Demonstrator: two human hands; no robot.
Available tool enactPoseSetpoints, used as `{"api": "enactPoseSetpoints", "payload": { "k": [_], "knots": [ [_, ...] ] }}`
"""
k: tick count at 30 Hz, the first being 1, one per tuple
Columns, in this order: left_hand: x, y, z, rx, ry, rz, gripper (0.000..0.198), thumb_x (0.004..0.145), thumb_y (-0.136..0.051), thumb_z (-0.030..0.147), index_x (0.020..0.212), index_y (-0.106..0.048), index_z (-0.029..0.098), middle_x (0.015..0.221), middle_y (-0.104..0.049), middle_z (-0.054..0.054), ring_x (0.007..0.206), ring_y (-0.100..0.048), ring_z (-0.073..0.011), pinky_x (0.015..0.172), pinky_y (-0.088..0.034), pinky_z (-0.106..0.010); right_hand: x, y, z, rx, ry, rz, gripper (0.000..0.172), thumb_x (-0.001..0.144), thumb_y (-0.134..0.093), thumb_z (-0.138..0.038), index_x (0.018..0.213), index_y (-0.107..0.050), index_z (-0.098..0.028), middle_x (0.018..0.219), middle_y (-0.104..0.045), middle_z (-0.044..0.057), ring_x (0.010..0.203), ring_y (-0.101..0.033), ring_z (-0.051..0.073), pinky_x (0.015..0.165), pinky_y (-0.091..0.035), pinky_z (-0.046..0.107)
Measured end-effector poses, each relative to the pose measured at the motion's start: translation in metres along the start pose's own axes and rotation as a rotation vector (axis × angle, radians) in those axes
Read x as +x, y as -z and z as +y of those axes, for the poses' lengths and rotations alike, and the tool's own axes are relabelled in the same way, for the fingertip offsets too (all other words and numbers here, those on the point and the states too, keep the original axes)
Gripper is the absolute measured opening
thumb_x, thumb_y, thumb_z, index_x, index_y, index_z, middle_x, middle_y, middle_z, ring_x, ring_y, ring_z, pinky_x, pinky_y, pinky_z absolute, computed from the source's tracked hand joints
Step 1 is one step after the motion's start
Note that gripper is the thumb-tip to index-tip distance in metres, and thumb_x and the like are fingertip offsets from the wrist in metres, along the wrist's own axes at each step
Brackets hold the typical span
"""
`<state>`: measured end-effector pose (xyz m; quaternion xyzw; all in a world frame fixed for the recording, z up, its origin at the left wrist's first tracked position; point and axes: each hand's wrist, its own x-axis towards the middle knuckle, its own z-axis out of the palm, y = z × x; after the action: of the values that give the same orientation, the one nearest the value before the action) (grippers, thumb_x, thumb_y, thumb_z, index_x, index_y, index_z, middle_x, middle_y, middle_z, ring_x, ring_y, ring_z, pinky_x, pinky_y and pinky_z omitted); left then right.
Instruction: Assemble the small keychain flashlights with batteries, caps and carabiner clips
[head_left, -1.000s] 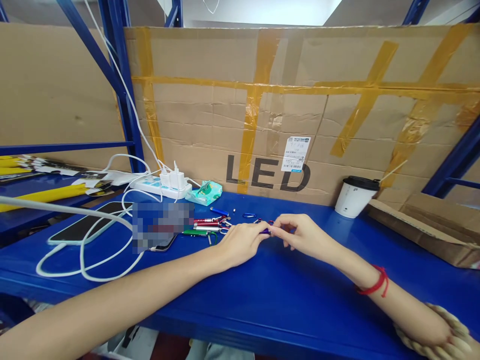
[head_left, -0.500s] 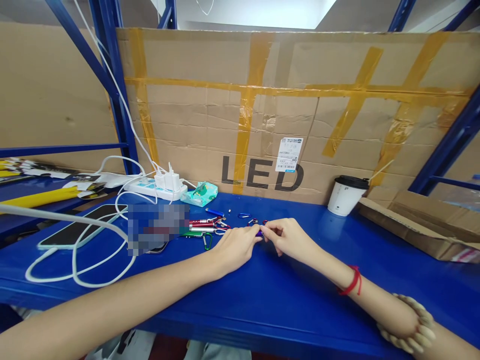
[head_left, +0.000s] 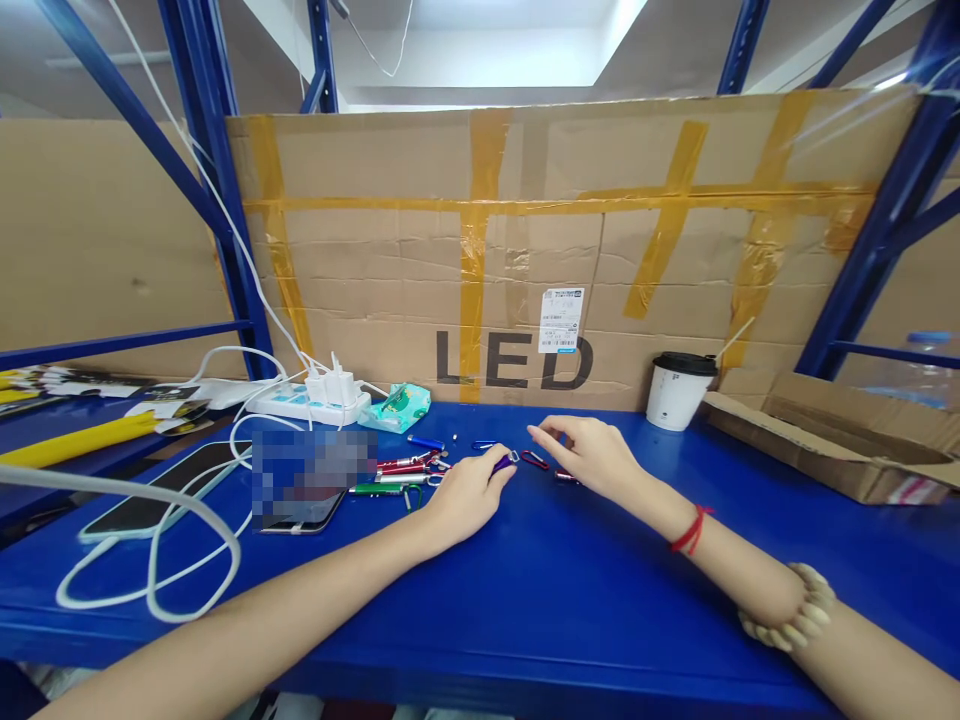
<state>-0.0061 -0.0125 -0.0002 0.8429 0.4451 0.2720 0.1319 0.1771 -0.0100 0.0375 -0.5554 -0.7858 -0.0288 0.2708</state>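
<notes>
My left hand (head_left: pixel 466 490) rests on the blue shelf top (head_left: pixel 570 600) with its fingers closed round a small purple keychain torch (head_left: pixel 502 462). My right hand (head_left: pixel 583 451) hovers a little to the right, thumb and forefinger pinched together; what they hold, if anything, is too small to make out. A red carabiner clip (head_left: pixel 535 459) lies between the two hands. A cluster of red, green and silver keychain torches (head_left: pixel 401 470) lies left of my left hand. A blue torch (head_left: pixel 426 442) lies behind them.
A phone (head_left: pixel 154 488) and white cables (head_left: pixel 150 570) lie at the left, with a power strip and chargers (head_left: pixel 307 400) and a tissue pack (head_left: pixel 395 407) behind. A lidded paper cup (head_left: pixel 673 390) and a flat cardboard box (head_left: pixel 832 440) stand at right. A taped cardboard sheet marked LED (head_left: pixel 525 250) forms the back wall.
My hands have come apart: the right one has drawn back to the right from the purple torch, which stays in my left hand. The camera has tilted upward.
</notes>
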Motion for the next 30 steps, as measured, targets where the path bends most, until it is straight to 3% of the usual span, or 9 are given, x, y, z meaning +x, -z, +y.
{"api": "enactPoseSetpoints", "payload": {
  "k": [3, 9, 15, 19, 23, 24, 26, 27, 30],
  "knots": [
    [-0.002, 0.001, 0.005, -0.024, -0.043, -0.048, 0.022, 0.088, -0.035, 0.038, 0.089, -0.050, 0.022, 0.070, -0.060, 0.000, 0.067, -0.058, -0.0176, 0.060, -0.038, -0.024, 0.003, -0.002, 0.007, -0.039, -0.037, 0.035, 0.034, 0.086, -0.037, -0.046, 0.075, -0.061, -0.023, 0.072, -0.065, -0.002, 0.062, -0.057, 0.012, 0.053, -0.031, 0.023],
    [-0.006, 0.001, 0.012, -0.068, -0.076, -0.110, 0.022, 0.087, -0.036, 0.039, 0.084, -0.049, 0.022, 0.065, -0.055, 0.002, 0.061, -0.054, -0.0152, 0.055, -0.034, -0.023, 0.003, -0.014, 0.015, -0.034, -0.022, -0.058, 0.022, 0.082, -0.046, -0.039, 0.083, -0.063, -0.025, 0.081, -0.066, -0.001, 0.069, -0.058, 0.013, 0.054, -0.032, 0.023],
    [-0.002, -0.002, 0.007, -0.094, -0.014, -0.033, 0.021, 0.087, -0.035, 0.038, 0.083, -0.047, 0.022, 0.064, -0.053, 0.002, 0.060, -0.052, -0.0147, 0.054, -0.033, -0.023, 0.001, -0.029, 0.013, -0.024, -0.002, -0.117, 0.021, 0.081, -0.048, -0.036, 0.085, -0.065, -0.026, 0.084, -0.066, -0.001, 0.071, -0.058, 0.014, 0.053, -0.034, 0.023],
    [0.000, -0.003, 0.004, -0.098, 0.026, -0.011, 0.021, 0.087, -0.034, 0.039, 0.085, -0.046, 0.022, 0.062, -0.052, 0.003, 0.058, -0.050, -0.0139, 0.054, -0.032, -0.023, 0.004, -0.035, 0.009, 0.082, -0.058, -0.053, 0.022, 0.082, -0.046, -0.035, 0.085, -0.065, -0.024, 0.087, -0.067, 0.000, 0.074, -0.058, 0.014, 0.059, -0.039, 0.024],
    [0.000, -0.001, 0.006, -0.115, 0.028, -0.026, 0.020, 0.086, -0.035, 0.038, 0.080, -0.043, 0.021, 0.059, -0.047, 0.005, 0.055, -0.046, -0.0124, 0.052, -0.030, -0.023, 0.014, -0.017, 0.019, 0.201, -0.107, 0.027, 0.028, 0.081, -0.047, -0.041, 0.085, -0.067, -0.021, 0.085, -0.068, 0.002, 0.074, -0.058, 0.014, 0.065, -0.042, 0.025],
    [0.000, 0.000, 0.006, -0.125, 0.029, -0.021, 0.020, 0.085, -0.035, 0.038, 0.078, -0.042, 0.021, 0.059, -0.046, 0.005, 0.054, -0.045, -0.0121, 0.052, -0.029, -0.023, 0.015, -0.008, 0.024, 0.241, -0.110, 0.002, 0.032, 0.080, -0.048, -0.045, 0.084, -0.066, -0.019, 0.082, -0.067, 0.003, 0.068, -0.057, 0.012, 0.061, -0.042, 0.024],
    [0.000, 0.000, 0.008, -0.144, 0.040, -0.006, 0.019, 0.085, -0.035, 0.037, 0.077, -0.040, 0.021, 0.058, -0.045, 0.005, 0.054, -0.043, -0.0115, 0.052, -0.028, -0.023, 0.016, 0.011, 0.035, 0.336, -0.097, -0.251, 0.042, 0.076, -0.049, -0.055, 0.082, -0.065, -0.016, 0.070, -0.064, 0.003, 0.053, -0.052, 0.009, 0.049, -0.040, 0.022],
    [0.000, 0.001, 0.008, -0.155, 0.049, -0.002, 0.019, 0.085, -0.035, 0.037, 0.076, -0.039, 0.021, 0.058, -0.044, 0.006, 0.053, -0.043, -0.0112, 0.051, -0.028, -0.023, 0.015, 0.020, 0.039, 0.366, -0.060, -0.406, 0.043, 0.073, -0.052, -0.057, 0.080, -0.065, -0.016, 0.068, -0.063, 0.003, 0.052, -0.051, 0.009, 0.047, -0.039, 0.020],
    [0.000, 0.001, 0.010, -0.185, 0.074, -0.003, 0.018, 0.084, -0.035, 0.035, 0.075, -0.038, 0.021, 0.057, -0.043, 0.006, 0.052, -0.040, -0.0105, 0.051, -0.028, -0.023, 0.009, 0.039, 0.045, 0.388, -0.003, -0.624, 0.040, 0.062, -0.065, -0.054, 0.078, -0.066, -0.017, 0.065, -0.063, 0.001, 0.051, -0.051, 0.007, 0.043, -0.036, 0.018]
  ]
}}
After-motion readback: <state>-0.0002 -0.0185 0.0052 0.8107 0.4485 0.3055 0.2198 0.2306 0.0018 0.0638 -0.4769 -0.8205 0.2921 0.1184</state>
